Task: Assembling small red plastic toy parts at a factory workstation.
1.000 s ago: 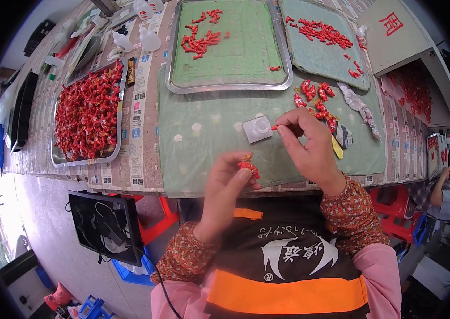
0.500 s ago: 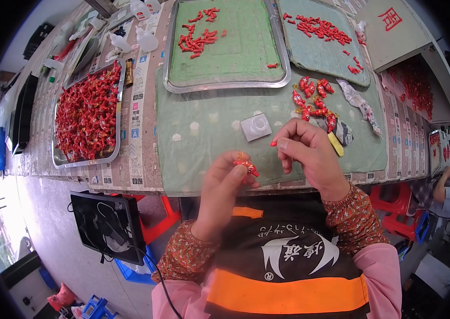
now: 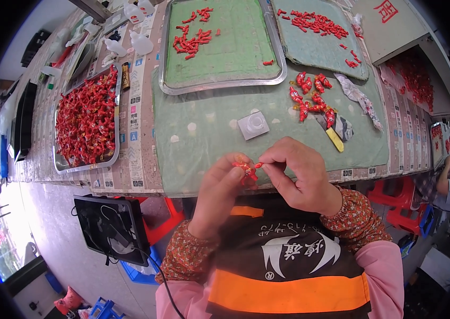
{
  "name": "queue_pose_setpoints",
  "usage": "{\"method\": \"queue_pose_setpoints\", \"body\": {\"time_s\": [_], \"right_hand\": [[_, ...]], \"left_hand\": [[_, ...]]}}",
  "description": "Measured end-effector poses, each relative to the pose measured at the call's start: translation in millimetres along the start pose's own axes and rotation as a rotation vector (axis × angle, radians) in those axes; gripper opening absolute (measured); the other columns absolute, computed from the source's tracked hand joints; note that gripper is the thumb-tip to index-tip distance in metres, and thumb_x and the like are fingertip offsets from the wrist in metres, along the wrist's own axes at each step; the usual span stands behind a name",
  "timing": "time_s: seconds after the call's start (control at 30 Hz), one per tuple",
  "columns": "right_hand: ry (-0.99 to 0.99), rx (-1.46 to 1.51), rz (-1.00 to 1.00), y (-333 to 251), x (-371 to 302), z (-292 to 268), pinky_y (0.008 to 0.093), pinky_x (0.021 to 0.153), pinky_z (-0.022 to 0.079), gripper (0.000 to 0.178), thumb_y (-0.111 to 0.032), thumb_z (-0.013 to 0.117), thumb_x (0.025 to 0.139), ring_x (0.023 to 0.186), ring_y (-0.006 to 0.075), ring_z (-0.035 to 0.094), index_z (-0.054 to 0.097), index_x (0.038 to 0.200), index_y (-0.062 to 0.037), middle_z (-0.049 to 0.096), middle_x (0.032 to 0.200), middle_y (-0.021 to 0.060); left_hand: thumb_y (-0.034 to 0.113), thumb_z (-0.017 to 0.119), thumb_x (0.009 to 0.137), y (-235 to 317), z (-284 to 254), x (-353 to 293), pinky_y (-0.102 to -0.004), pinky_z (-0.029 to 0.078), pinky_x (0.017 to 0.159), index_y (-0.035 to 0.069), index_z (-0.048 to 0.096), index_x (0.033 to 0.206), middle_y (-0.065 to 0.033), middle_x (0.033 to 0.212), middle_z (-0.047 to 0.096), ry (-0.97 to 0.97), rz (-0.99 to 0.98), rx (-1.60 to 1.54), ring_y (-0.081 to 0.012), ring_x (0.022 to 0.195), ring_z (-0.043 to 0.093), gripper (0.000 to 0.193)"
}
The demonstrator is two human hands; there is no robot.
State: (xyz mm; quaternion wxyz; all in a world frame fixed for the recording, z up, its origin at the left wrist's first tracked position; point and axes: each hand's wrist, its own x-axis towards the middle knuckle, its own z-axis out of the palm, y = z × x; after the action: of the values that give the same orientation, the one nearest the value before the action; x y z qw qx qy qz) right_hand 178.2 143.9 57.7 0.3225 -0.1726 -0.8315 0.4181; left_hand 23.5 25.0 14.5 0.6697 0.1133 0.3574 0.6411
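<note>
Close to the table's front edge, my left hand (image 3: 216, 186) is closed round a small red figurine (image 3: 247, 171) with yellow-gold details. My right hand (image 3: 306, 174) pinches a tiny red piece (image 3: 259, 165) between thumb and fingertip, right at the figurine's side; whether the two are joined cannot be made out. Beyond my hands lies a small pale square block (image 3: 253, 126) with a round recess. To its right, several similar red figurines (image 3: 316, 101) sit in a loose group on the green cloth (image 3: 198, 154), near a yellow strip (image 3: 335, 139).
A metal tray (image 3: 223, 88) with a green lining holds scattered small red parts, and another lined tray (image 3: 310, 56) beside it holds more. At left a tray (image 3: 87, 122) is heaped with red figurines. White bottles (image 3: 141, 42) stand at the back left. Crumpled wrapping (image 3: 359, 100) lies at right.
My right hand has moved left with the tiny red piece, bringing it up against the figurine. My left hand keeps its hold in nearly the same place.
</note>
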Motion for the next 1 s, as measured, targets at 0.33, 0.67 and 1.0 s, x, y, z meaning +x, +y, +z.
{"method": "queue_pose_setpoints", "body": {"time_s": [0.33,0.67,1.0], "right_hand": [[0.046,-0.05,-0.041,2.4,-6.0,8.5,0.0306,0.055,0.045,0.022,0.01,0.064,0.078,0.063,0.0216,0.057,0.059,0.097,-0.0008,0.058,0.078,0.0106],[0.049,-0.07,-0.021,0.9,-5.9,8.5,0.0371,0.057,0.046,0.021,0.007,0.064,0.078,0.065,0.0303,0.057,0.056,0.094,-0.0029,0.056,0.076,0.0123],[0.045,-0.097,-0.072,3.1,-8.0,9.1,0.0342,0.056,0.046,0.026,0.01,0.065,0.075,0.065,0.027,0.059,0.058,0.096,-0.0019,0.058,0.077,0.0114]], "left_hand": [[0.014,0.058,0.095,-1.5,0.3,-0.6,-0.0299,0.051,0.08,0.006,0.054,0.112,-0.0037,0.105,0.059,0.013,0.012,-0.051,-0.0113,0.085,0.057,0.019],[0.015,0.06,0.094,-2.1,1.2,-0.3,-0.0284,0.05,0.08,0.006,0.054,0.111,-0.0032,0.105,0.058,-0.004,0.023,0.001,-0.0105,0.087,0.057,0.02],[0.013,0.06,0.093,-2.2,1.5,-0.8,-0.027,0.05,0.081,0.007,0.053,0.112,-0.003,0.106,0.058,-0.004,0.017,0.022,-0.0102,0.088,0.057,0.021]]}}
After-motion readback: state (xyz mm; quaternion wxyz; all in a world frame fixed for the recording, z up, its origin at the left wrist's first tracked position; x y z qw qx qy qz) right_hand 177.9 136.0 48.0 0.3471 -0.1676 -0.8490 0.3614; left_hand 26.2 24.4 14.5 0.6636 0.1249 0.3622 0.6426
